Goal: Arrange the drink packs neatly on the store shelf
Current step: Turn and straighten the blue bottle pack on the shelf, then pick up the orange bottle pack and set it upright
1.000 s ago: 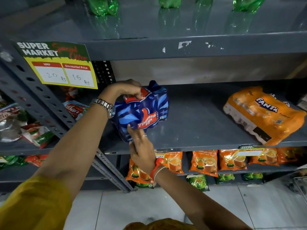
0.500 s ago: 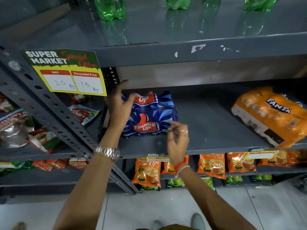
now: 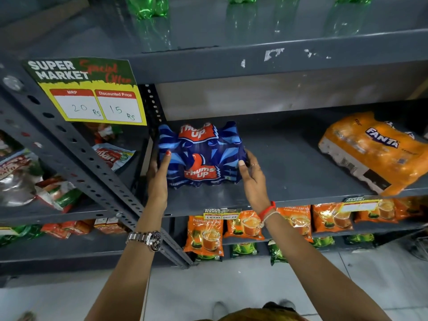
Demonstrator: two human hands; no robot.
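Note:
A blue Thums Up drink pack (image 3: 203, 154) stands on the grey middle shelf (image 3: 289, 158), pushed into its left end beside the perforated upright. My left hand (image 3: 159, 172) presses flat against the pack's left side, thumb on its front. My right hand (image 3: 251, 174) clasps the pack's right side. An orange Fanta drink pack (image 3: 375, 149) lies tilted at the shelf's right end, partly over the front edge.
A yellow price sign (image 3: 92, 96) hangs on the slanted upright (image 3: 76, 156) at left. Green bottles (image 3: 150, 5) stand on the top shelf. Orange tea packets (image 3: 203, 235) fill the shelf below. Snack bags (image 3: 111, 154) sit in the left bay.
The pack has been turned square and set upright near the left upright. Both hands moved from loose touches to gripping its two sides. The view has moved closer.

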